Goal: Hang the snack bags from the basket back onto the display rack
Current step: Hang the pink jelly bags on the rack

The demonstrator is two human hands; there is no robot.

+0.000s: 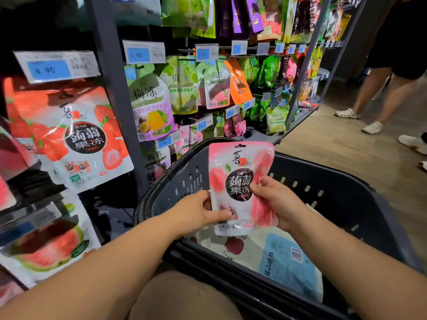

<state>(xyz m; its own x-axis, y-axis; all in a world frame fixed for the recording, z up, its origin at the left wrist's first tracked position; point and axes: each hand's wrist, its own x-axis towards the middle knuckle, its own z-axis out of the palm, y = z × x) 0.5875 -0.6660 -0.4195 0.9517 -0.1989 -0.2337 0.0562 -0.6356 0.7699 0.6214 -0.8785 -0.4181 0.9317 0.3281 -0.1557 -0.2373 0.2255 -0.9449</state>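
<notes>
You held the pink snack bag (240,167) upright over the dark basket (342,195) with both hands. Your left hand (198,211) pinched its lower left corner, thumb across the front, while your right hand (277,199) gripped its right edge. More bags (284,257) lay inside the basket, beside the display rack (111,88) on your left.

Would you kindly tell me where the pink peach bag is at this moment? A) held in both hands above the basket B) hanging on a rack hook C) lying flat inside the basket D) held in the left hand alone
A: the left hand pinches the lower left edge of the pink peach bag and the right hand grips its right side, above the basket.
</notes>
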